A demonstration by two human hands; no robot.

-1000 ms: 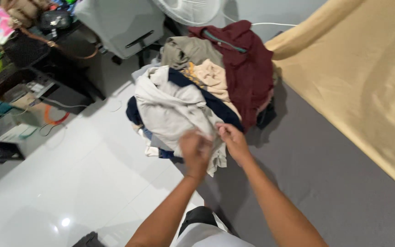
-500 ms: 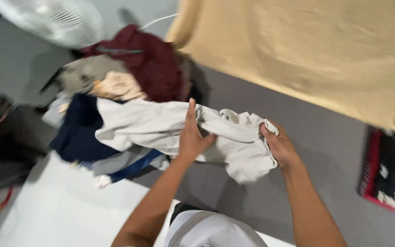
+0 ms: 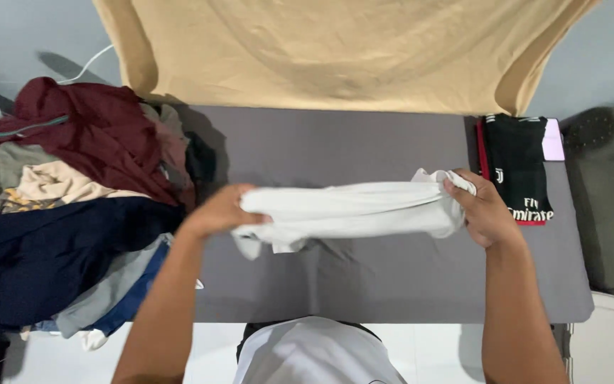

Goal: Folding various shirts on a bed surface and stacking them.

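I hold the white shirt stretched mid-frame over the grey surface, left hand and right hand each clamped on an end. Spreading step, I judge; next needs it laid flat.

A heap of clothes sits at the left edge of the grey mat, a maroon garment on top and a navy one below. A tan sheet covers the far side. A folded black jersey lies right, over what may be a phone.
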